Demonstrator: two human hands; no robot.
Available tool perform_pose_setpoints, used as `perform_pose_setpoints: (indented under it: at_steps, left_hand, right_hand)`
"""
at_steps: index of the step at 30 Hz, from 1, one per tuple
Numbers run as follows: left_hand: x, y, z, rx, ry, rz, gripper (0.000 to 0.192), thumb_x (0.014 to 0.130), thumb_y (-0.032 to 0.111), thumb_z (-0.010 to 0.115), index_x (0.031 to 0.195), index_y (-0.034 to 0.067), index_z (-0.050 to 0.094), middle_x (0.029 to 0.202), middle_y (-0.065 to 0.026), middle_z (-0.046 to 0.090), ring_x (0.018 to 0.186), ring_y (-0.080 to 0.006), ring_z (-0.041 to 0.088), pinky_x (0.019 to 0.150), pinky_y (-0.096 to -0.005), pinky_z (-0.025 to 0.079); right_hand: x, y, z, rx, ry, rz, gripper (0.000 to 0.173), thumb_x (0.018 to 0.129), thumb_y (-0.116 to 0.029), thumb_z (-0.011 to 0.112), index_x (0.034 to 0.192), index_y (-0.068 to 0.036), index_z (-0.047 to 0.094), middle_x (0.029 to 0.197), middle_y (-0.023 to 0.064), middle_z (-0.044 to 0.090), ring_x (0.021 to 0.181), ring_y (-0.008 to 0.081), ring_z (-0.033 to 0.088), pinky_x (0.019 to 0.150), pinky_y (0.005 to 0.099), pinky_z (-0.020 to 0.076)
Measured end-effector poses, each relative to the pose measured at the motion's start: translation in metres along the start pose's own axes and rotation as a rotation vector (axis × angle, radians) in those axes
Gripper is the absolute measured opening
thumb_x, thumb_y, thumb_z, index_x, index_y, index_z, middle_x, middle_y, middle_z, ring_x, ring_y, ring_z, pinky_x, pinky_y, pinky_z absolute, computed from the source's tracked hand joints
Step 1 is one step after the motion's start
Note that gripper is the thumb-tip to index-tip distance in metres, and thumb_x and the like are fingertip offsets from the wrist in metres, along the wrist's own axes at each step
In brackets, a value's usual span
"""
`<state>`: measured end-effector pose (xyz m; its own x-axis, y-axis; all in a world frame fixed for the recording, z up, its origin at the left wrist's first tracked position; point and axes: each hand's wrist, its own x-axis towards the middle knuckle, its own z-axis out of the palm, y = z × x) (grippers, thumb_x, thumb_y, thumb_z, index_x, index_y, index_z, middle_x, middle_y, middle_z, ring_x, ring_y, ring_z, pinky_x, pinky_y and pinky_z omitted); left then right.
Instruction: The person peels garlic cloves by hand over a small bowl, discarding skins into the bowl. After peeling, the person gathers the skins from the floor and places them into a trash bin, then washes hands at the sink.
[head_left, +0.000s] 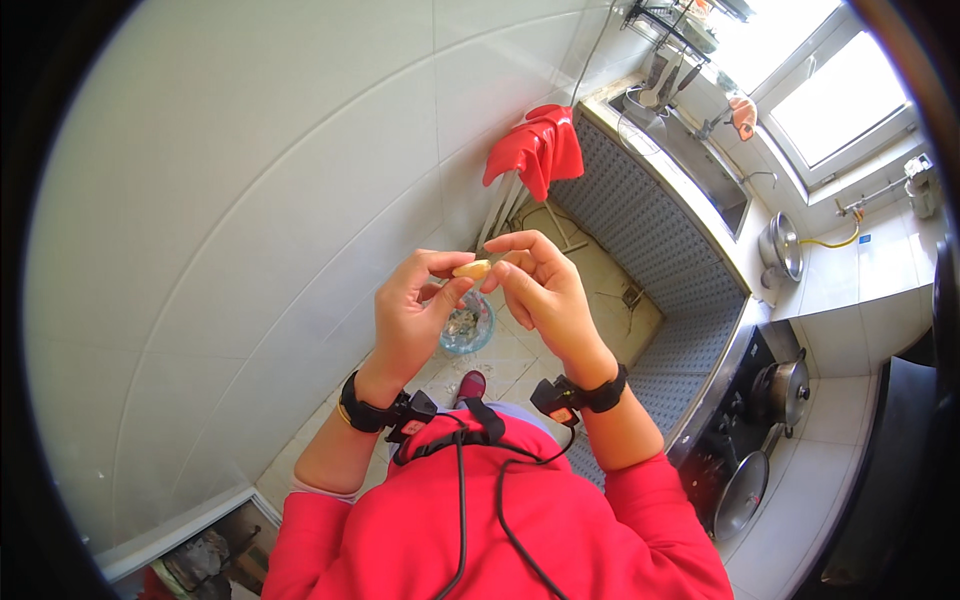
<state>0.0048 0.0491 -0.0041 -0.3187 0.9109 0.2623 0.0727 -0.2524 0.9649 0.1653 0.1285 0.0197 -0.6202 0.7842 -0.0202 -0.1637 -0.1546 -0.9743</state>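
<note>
My left hand pinches a small pale-yellow piece of food, which looks like a garlic clove, between thumb and fingertips. My right hand is close beside its right end, index finger stretched out above and thumb tip near it. Whether the right thumb touches the piece I cannot tell. Nothing shows held in the right hand. Beneath both hands, a light-blue waste bin with a liner and scraps in it stands on the floor, partly hidden by my left hand.
A red cloth or plastic sheet hangs over a folding stand by the tiled wall. To the right runs a counter with a sink, metal bowls, a gas stove, a lidded pot and a pan lid.
</note>
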Motion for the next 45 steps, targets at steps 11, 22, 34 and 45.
perform_pose_setpoints:
  at_steps: [11, 22, 34, 45]
  left_hand:
    - [-0.001, 0.019, -0.002, 0.291, -0.055, 0.184, 0.019, 0.089, 0.002, 0.072, 0.108, 0.002, 0.069, 0.099, -0.0088, 0.069, 0.083, -0.0158, 0.069, 0.071, -0.0278, 0.058]
    - [-0.005, 0.016, 0.002, 0.355, -0.045, 0.167, 0.018, 0.089, -0.002, 0.069, 0.107, 0.001, 0.069, 0.097, -0.0092, 0.07, 0.084, -0.015, 0.069, 0.071, -0.0277, 0.058]
    - [0.001, 0.023, -0.008, 0.614, -0.012, 0.284, 0.013, 0.088, 0.01, 0.072, 0.101, 0.009, 0.071, 0.089, -0.0043, 0.07, 0.071, -0.0178, 0.069, 0.058, -0.0288, 0.053]
    - [0.002, 0.023, -0.007, 0.601, 0.007, 0.347, 0.013, 0.084, 0.005, 0.071, 0.096, 0.009, 0.072, 0.084, -0.0048, 0.069, 0.067, -0.0228, 0.066, 0.056, -0.031, 0.051]
  right_hand:
    - [-0.001, 0.001, -0.002, 0.058, -0.034, 0.066, 0.013, 0.094, -0.007, 0.064, 0.105, -0.002, 0.058, 0.086, 0.0027, 0.066, 0.061, 0.0005, 0.051, 0.047, 0.017, 0.0342]
    - [0.002, 0.012, 0.0, 0.267, -0.068, 0.173, 0.014, 0.096, -0.01, 0.063, 0.104, -0.002, 0.055, 0.082, 0.0031, 0.061, 0.048, 0.0007, 0.035, 0.041, 0.0195, 0.0226]
    - [-0.007, 0.011, 0.007, -0.581, 0.1, -0.298, 0.019, 0.086, -0.004, 0.073, 0.102, 0.0, 0.065, 0.089, 0.0077, 0.074, 0.076, 0.0112, 0.069, 0.068, 0.025, 0.0543]
    - [-0.01, 0.005, 0.012, -0.754, 0.142, -0.427, 0.019, 0.08, -0.005, 0.075, 0.097, -0.002, 0.066, 0.08, 0.01, 0.072, 0.07, 0.0151, 0.069, 0.064, 0.0267, 0.0534]
